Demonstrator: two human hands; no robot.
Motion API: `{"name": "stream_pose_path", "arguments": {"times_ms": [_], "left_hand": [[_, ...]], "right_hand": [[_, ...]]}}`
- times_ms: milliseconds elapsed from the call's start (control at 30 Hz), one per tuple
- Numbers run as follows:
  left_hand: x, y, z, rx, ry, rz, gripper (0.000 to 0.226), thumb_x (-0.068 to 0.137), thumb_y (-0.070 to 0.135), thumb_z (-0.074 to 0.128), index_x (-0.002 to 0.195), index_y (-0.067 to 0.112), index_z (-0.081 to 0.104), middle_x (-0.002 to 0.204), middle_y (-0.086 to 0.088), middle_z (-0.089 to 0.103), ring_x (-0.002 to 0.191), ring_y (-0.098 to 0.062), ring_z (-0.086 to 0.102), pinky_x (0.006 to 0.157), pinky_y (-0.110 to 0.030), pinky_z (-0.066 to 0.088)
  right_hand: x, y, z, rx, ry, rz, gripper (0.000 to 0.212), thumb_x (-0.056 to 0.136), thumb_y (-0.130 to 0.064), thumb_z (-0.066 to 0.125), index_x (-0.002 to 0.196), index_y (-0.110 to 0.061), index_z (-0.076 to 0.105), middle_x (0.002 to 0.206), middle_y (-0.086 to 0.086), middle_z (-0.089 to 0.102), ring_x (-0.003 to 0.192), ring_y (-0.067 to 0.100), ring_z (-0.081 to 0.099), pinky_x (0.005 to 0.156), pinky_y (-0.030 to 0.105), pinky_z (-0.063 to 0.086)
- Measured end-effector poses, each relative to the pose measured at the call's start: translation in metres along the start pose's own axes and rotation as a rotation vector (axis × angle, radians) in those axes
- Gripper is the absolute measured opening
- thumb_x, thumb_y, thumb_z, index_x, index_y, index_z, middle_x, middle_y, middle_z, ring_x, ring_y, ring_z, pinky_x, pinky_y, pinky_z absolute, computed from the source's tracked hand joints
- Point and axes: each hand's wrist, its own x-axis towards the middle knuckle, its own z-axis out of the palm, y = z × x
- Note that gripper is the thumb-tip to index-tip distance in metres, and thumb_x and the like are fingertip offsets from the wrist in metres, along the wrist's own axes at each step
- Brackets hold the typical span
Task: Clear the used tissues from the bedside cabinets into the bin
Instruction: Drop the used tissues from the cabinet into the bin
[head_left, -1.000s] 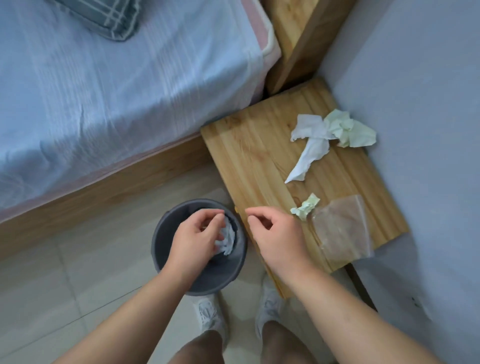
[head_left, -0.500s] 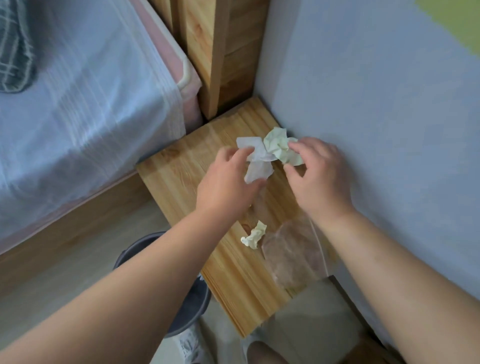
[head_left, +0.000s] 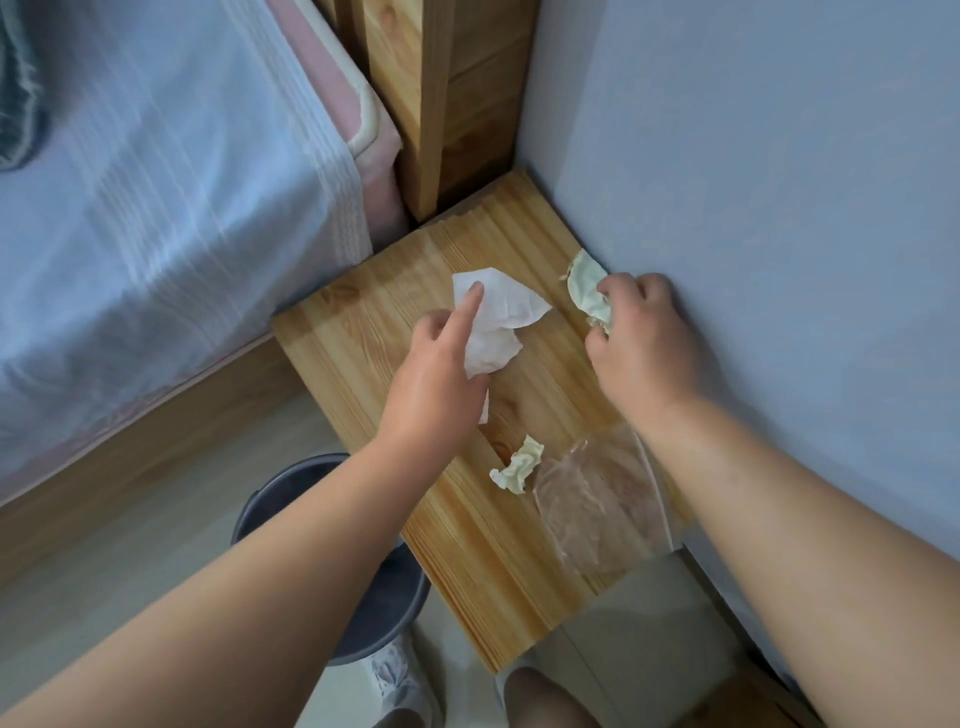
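Ideally, with the left hand (head_left: 441, 374) apparently pinching the white tissue (head_left: 501, 319) on the bedside cabinet (head_left: 358, 338) and the right hand (head_left: 641, 338) gripping the pale green tissue (head_left: 587, 286) by the far-right wall (head_left: 753, 208), both wads get bunched tight before swinging near-left over the bin (head_left: 280, 483).

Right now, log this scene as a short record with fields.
left hand: pinches white tissue at the cabinet
right hand: grips green tissue by the wall
loose: small green scrap beside a clear bag, both on the cabinet
bin: on the floor, left of the cabinet
not yet binned: all three tissue pieces
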Motion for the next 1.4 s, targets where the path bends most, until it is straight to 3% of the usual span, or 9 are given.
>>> {"name": "stream_pose_path", "arguments": {"times_ms": [167,267,400,500,600,733,900,1200,1400], "left_hand": [[-0.04,-0.015,-0.01,-0.192,0.045,-0.036,0.109,0.095,0.017,0.076,0.158,0.067,0.001,0.141,0.009,0.039,0.104,0.004,0.053,0.074,-0.008,0.037],[-0.065,-0.021,-0.018,-0.228,0.09,-0.002,0.119,0.095,0.016,0.079,0.146,0.079,-0.009,0.157,0.011,0.031,0.12,-0.011,0.057,0.085,-0.011,0.044],[-0.094,-0.024,-0.037,-0.285,0.127,0.007,0.117,0.095,0.016,0.079,0.144,0.081,-0.004,0.159,0.026,0.025,0.132,-0.022,0.055,0.11,-0.039,0.053],[-0.115,-0.031,-0.049,-0.353,0.141,-0.007,0.105,0.095,0.018,0.079,0.145,0.08,0.011,0.138,0.048,0.029,0.116,-0.016,0.061,0.102,-0.036,0.056],[-0.135,-0.044,-0.057,-0.369,0.187,-0.008,0.087,0.095,0.019,0.078,0.146,0.072,0.031,0.13,0.039,0.047,0.104,-0.007,0.06,0.095,-0.026,0.052],[-0.165,-0.062,-0.068,-0.402,0.261,-0.012,0.068,0.095,0.017,0.079,0.135,0.064,0.05,0.125,0.033,0.06,0.117,0.006,0.058,0.097,-0.007,0.042],[-0.21,-0.106,-0.079,-0.423,0.348,-0.081,0.057,0.091,0.007,0.081,0.119,0.053,0.062,0.125,0.021,0.064,0.121,0.004,0.059,0.1,-0.011,0.044],[-0.26,-0.202,-0.068,-0.558,0.384,-0.407,0.039,0.093,0.014,0.08,0.101,0.05,0.072,0.11,0.021,0.075,0.106,0.011,0.066,0.084,-0.002,0.044],[-0.261,-0.248,-0.033,-0.738,0.397,-0.647,0.02,0.092,0.018,0.082,0.094,0.037,0.083,0.094,0.023,0.081,0.092,0.006,0.072,0.079,-0.011,0.052]], "right_hand": [[-0.016,-0.005,-0.005,0.131,0.12,0.033,0.03,0.088,-0.008,0.069,0.118,-0.008,0.068,0.116,0.018,0.064,0.076,0.023,0.047,0.061,0.022,0.018],[-0.031,-0.011,-0.012,0.26,0.154,0.049,0.029,0.09,-0.009,0.071,0.119,-0.009,0.068,0.118,0.017,0.063,0.066,0.013,0.04,0.058,0.021,0.022],[-0.055,-0.022,-0.026,0.325,0.127,0.083,0.03,0.095,-0.019,0.067,0.125,-0.017,0.064,0.125,0.005,0.058,0.068,0.006,0.05,0.065,0.025,0.038],[-0.077,-0.032,-0.037,0.371,0.12,0.072,0.028,0.095,-0.024,0.067,0.123,-0.024,0.063,0.123,-0.001,0.056,0.075,0.002,0.056,0.071,0.027,0.046],[-0.098,-0.049,-0.041,0.402,0.116,0.048,0.025,0.094,-0.027,0.068,0.119,-0.029,0.064,0.116,-0.007,0.055,0.083,0.014,0.062,0.072,0.03,0.052],[-0.129,-0.081,-0.033,0.453,0.102,-0.029,0.026,0.091,-0.03,0.07,0.115,-0.037,0.063,0.108,-0.018,0.052,0.082,0.007,0.063,0.07,0.009,0.044],[-0.172,-0.13,-0.004,0.527,-0.011,-0.139,0.028,0.089,-0.034,0.069,0.116,-0.038,0.061,0.106,-0.021,0.051,0.093,-0.013,0.058,0.075,-0.004,0.038],[-0.233,-0.189,0.085,0.597,-0.286,-0.153,0.029,0.091,-0.022,0.074,0.118,-0.03,0.066,0.11,-0.024,0.051,0.096,0.007,0.062,0.08,0.018,0.046],[-0.253,-0.184,0.146,0.472,-0.421,-0.098,0.028,0.094,-0.027,0.07,0.122,-0.029,0.063,0.116,-0.013,0.052,0.092,0.005,0.056,0.071,0.009,0.04]]}}
